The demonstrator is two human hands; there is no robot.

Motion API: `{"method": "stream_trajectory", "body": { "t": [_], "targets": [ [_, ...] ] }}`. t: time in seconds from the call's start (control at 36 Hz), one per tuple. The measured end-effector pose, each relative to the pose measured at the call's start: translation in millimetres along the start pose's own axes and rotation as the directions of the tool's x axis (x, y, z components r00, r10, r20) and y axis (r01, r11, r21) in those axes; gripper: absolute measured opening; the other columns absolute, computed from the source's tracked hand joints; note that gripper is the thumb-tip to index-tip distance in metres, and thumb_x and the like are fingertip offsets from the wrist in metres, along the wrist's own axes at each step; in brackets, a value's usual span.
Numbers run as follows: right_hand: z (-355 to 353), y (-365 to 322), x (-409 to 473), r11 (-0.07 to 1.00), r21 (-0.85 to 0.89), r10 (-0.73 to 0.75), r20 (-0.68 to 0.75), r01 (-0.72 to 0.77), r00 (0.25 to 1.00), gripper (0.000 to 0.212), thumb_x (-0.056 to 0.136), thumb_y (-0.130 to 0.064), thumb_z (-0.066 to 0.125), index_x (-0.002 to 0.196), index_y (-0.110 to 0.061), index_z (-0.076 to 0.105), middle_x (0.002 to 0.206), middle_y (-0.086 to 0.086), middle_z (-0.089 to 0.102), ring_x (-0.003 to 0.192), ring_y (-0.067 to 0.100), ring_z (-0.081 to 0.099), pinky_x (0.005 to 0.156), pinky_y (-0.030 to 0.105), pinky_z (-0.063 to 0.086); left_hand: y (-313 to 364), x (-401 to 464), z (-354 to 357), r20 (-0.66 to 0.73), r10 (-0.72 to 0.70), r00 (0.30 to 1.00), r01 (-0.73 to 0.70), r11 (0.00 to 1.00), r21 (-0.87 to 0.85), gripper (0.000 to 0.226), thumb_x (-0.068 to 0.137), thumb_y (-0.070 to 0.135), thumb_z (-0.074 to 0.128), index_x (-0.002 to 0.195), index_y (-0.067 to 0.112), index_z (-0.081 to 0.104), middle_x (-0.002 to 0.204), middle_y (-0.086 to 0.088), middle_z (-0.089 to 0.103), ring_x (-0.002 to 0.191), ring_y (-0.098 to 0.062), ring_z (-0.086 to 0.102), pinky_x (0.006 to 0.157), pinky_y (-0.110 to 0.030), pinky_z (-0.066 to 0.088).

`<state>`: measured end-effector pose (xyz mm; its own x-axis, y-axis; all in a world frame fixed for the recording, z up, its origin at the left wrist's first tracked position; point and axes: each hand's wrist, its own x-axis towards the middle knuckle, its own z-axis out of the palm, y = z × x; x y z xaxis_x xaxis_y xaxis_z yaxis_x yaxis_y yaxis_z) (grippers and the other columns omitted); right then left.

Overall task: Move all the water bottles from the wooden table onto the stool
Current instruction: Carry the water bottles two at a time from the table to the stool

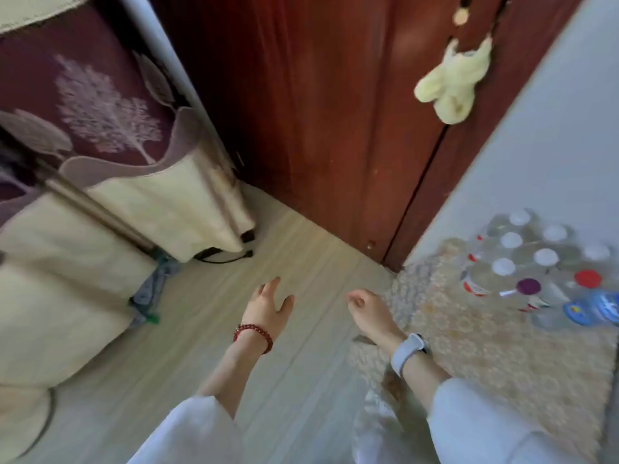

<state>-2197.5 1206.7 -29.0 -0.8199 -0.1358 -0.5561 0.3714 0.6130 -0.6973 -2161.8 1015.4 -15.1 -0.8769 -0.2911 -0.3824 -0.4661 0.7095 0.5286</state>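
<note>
Several clear water bottles (536, 262) stand clustered at the right on a surface under a patterned beige cloth (469, 329). Most have white caps; one cap is red (588, 278) and one purple (528, 286). A bottle with a blue label (593, 308) lies on its side at the cluster's near edge. My left hand (268, 309), with a red bead bracelet, hovers over the floor, fingers spread and holding nothing. My right hand (368, 311), a watch on its wrist, is at the cloth's left edge with fingers loosely curled and nothing in it. No stool is in view. The picture is blurred.
A dark red wooden door (301, 112) fills the back, with a pale yellow cloth (452, 85) hanging on it. A cloth-covered cabinet (100, 179) stands at the left. Pale wood floor (284, 249) lies between them. A grey wall (536, 145) rises behind the bottles.
</note>
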Motion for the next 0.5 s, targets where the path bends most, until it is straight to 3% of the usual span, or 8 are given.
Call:
{"method": "stream_trajectory", "body": {
  "t": [0.11,0.22,0.33,0.5],
  "targets": [
    [103,-86,-47,0.976,-0.081,-0.193,0.097,0.201,0.976,0.024,0.091,-0.014,0.048,0.107,-0.006,0.064,0.114,0.012,0.066,0.108,0.027,0.058,0.082,0.024,0.039,-104,-66,-92,-0.217,-0.089,0.972,0.084,0.996,-0.033,0.048,0.089,0.035,0.051,0.132,0.015,0.042,0.13,-0.01,0.049,0.115,-0.025,0.05,0.092,-0.028,0.04],
    [228,-156,-115,0.919,-0.108,-0.341,0.27,0.38,0.901,0.023,0.091,-0.016,0.047,0.104,-0.008,0.064,0.108,0.013,0.068,0.104,0.028,0.059,0.078,0.025,0.04,-222,-162,-172,-0.405,-0.206,0.891,0.17,0.978,-0.124,0.041,0.088,0.028,0.055,0.125,0.011,0.05,0.126,-0.01,0.053,0.115,-0.024,0.051,0.094,-0.026,0.037],
    [364,-215,-199,0.837,-0.106,-0.416,0.514,0.537,0.75,0.023,0.092,-0.018,0.047,0.108,-0.01,0.061,0.109,0.011,0.067,0.103,0.025,0.059,0.075,0.021,0.038,-346,-279,-234,-0.545,-0.414,0.729,0.314,0.91,-0.272,0.038,0.087,0.024,0.056,0.121,0.008,0.053,0.121,-0.013,0.056,0.112,-0.026,0.053,0.092,-0.028,0.038],
    [547,-273,-334,0.655,-0.043,-0.454,0.776,0.755,0.437,0.024,0.092,-0.008,0.048,0.108,0.002,0.061,0.11,0.021,0.065,0.089,0.014,0.051,0.061,0.014,0.034,-488,-438,-286,-0.636,-0.644,0.424,0.434,0.762,-0.482,0.036,0.087,0.025,0.057,0.119,0.009,0.055,0.119,-0.012,0.058,0.107,-0.026,0.055,0.093,-0.034,0.043]
  ]
}}
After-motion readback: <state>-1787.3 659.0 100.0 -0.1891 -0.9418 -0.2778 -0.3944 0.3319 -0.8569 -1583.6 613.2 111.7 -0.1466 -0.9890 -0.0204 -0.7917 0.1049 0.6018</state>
